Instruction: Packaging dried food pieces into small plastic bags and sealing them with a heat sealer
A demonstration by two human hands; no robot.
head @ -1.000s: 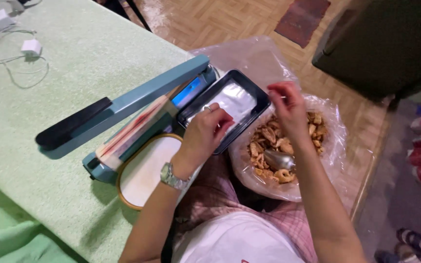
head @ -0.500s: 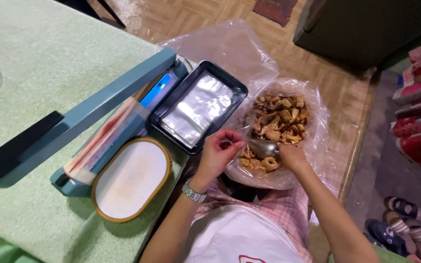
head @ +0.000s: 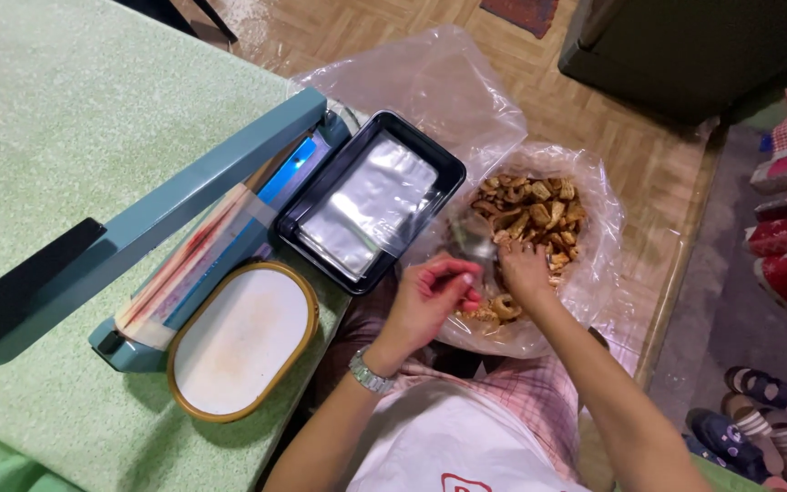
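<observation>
Resting at the near rim of a clear plastic bag (head: 594, 264) of fried snack pieces (head: 526, 214), both hands are seen close together over the person's lap. The left hand (head: 430, 296) is curled, its fingertips (head: 468, 273) pinched on what looks like the edge of a small clear pouch (head: 471, 241), though the pouch is blurred and hard to make out. A metal wristwatch (head: 368, 372) is worn on that wrist. The right hand (head: 523, 271) is laid among the snack pieces with its fingers bent down into them; whether its grip is clenched on any piece cannot be told. The bag is spread open just beside the edge of the green counter (head: 75, 118).

A black rectangular tray (head: 316, 246) holding flat clear pouches (head: 371, 214) is set at the counter's edge, touching the bag. Just beside the tray, a blue heat sealer (head: 184, 191) with a black handle is placed, its arm raised. An oval lid (head: 239, 339) with a tan rim lies in front of the sealer. Sandals (head: 762, 415) are seen on the floor at the right.
</observation>
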